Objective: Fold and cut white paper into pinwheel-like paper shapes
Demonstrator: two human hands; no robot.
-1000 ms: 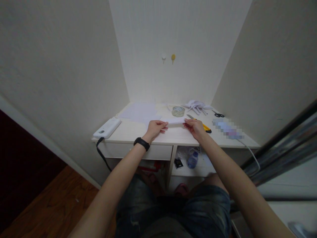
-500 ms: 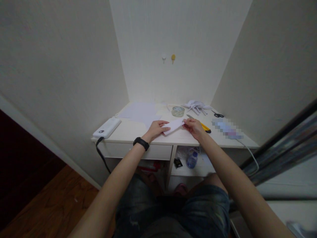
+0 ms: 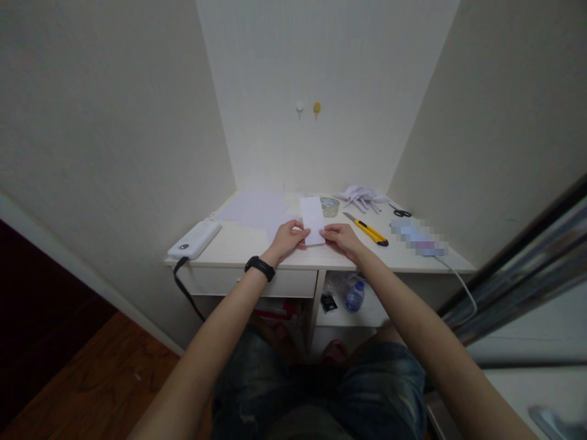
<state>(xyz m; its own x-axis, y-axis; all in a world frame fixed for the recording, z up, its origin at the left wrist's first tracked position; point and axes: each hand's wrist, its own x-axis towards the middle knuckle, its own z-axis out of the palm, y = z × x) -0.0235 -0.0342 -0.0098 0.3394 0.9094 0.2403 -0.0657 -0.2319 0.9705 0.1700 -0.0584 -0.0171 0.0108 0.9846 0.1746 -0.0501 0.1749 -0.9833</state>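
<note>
A narrow folded strip of white paper (image 3: 313, 219) lies lengthwise on the white desk (image 3: 238, 244), pointing away from me. My left hand (image 3: 288, 237), with a black band on its wrist, pinches the strip's near left corner. My right hand (image 3: 340, 237) holds the near right corner. Both hands rest on the desk near its front edge.
Loose white sheets (image 3: 257, 208) lie at the back left. A tape roll (image 3: 329, 206), a yellow utility knife (image 3: 367, 229), folded paper pieces (image 3: 362, 197) and scissors (image 3: 402, 212) sit to the right. A white power bank (image 3: 195, 239) with a cable is on the left edge. A bottle (image 3: 354, 296) stands on the shelf below.
The strip has been turned from lying across between my hands to pointing away from me. My right hand has moved left, close to my left hand.
</note>
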